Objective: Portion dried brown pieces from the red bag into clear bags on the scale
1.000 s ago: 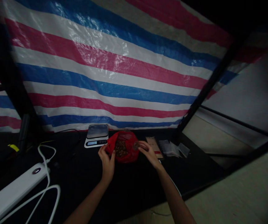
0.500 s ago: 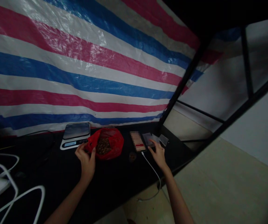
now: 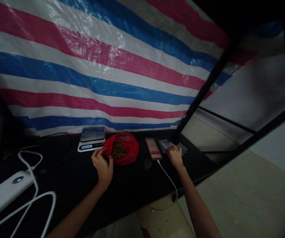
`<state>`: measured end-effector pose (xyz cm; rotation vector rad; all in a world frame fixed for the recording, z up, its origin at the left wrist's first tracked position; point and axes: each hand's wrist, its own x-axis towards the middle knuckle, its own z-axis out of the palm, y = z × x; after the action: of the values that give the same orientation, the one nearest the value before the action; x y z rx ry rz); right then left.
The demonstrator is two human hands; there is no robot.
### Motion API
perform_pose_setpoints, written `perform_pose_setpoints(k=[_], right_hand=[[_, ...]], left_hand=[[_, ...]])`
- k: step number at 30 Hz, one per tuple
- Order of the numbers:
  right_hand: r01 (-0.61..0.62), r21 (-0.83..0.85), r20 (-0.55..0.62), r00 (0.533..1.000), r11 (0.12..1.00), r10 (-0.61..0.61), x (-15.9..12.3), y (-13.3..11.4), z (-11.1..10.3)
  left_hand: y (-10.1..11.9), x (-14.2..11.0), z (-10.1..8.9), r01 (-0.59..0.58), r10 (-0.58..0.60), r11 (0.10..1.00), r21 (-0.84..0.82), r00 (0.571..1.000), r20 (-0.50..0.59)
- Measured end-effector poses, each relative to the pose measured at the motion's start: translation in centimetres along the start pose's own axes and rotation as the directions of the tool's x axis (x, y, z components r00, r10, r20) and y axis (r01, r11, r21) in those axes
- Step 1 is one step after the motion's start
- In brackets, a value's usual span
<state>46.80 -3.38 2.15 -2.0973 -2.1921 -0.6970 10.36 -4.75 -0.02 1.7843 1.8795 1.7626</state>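
My left hand [image 3: 103, 167] is at the left edge of a red plastic bag [image 3: 132, 150], its fingers and thumb closed on the bag's rim. The mouth gapes, and small brown pieces [image 3: 119, 151] lie inside. On the right, my right hand [image 3: 176, 157] bends down over thin clear plastic bags [image 3: 165, 144], fingers curled onto them; its fingertips are partly hidden. A phone [image 3: 153, 148] with a blurred screen lies between the two hands. Just below it is a small, dark round container [image 3: 147, 164].
Behind the red bag stands a digital scale [image 3: 92, 137] with a lit display. A white power strip [image 3: 7, 195] and white cables [image 3: 34, 185] occupy the left of the black table [image 3: 125, 191]. A charging cable [image 3: 168, 178] hangs over the front edge. A striped sheet [image 3: 107, 66] rises behind.
My right hand has moved right, from the near edge of the clear bags down onto them. My left hand stays at the red bag. The view has swung left, showing more of the power strip.
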Motion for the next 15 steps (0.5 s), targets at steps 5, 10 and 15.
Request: perform_pose_setpoints(k=[5,10,15], right_hand=[[0.057,0.024,0.076,0.995,0.998,-0.059,0.9,1.2,0.3],[0.073,0.073,0.102,0.992,0.995,-0.080,1.5,2.0,1.5],[-0.035,0.107,0.064,0.998,0.994,0.029,2.2,2.2,1.0]], left_hand=[[-1.8,3.5,-0.5,-0.228,0.215,0.968,0.103,0.969,0.123],[-6.4,9.1,-2.3,-0.396,0.354,0.885,0.246,0.914,0.199],[-10.2,10.5,-3.8,-0.218,0.220,0.943,0.252,0.975,0.022]])
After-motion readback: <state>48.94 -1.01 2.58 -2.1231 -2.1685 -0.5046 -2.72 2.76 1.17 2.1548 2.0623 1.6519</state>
